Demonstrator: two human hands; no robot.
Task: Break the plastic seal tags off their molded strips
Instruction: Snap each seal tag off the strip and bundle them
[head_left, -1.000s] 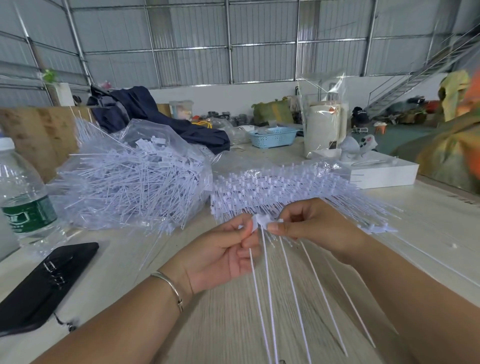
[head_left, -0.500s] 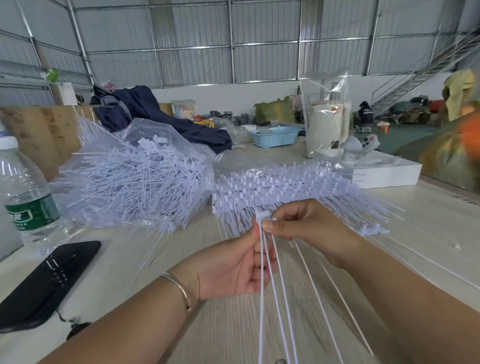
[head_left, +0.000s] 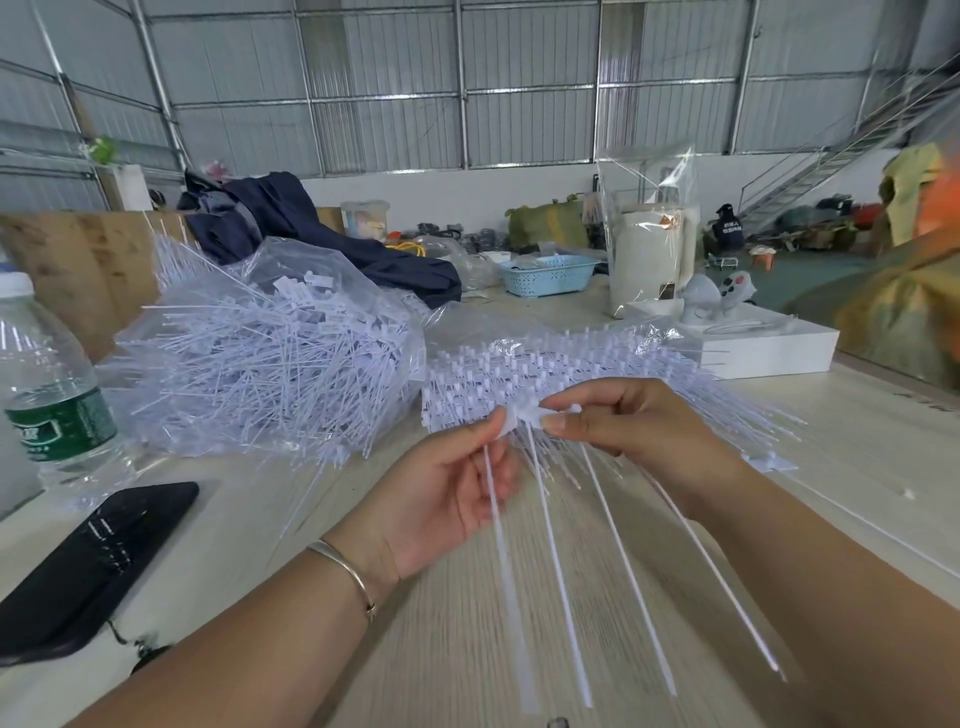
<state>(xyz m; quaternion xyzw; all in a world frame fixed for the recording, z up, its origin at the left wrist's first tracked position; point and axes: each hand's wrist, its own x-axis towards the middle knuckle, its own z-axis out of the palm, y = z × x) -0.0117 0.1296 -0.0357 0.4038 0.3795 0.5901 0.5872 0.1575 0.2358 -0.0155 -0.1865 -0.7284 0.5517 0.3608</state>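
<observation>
Both hands hold a white molded strip of seal tags (head_left: 530, 415) just above the table, its long thin tails (head_left: 561, 571) hanging toward me. My left hand (head_left: 441, 499) pinches the leftmost tag's head (head_left: 506, 422) between thumb and fingers. My right hand (head_left: 639, 431) pinches the strip beside it. Behind my hands lies a stack of uncut strips (head_left: 571, 374). A clear bag full of loose tags (head_left: 270, 358) sits to the left.
A water bottle (head_left: 47, 395) and a black phone (head_left: 88, 561) lie at the left on the wooden table (head_left: 857, 467). A white box (head_left: 763, 348), a wrapped white cylinder (head_left: 649, 260), a blue basket (head_left: 548, 275) and dark cloth (head_left: 311, 234) stand farther back.
My left hand has moved its pinch onto the leftmost tag's head and pulled it slightly away from the strip. Both hands rose a little; the hanging tails swung.
</observation>
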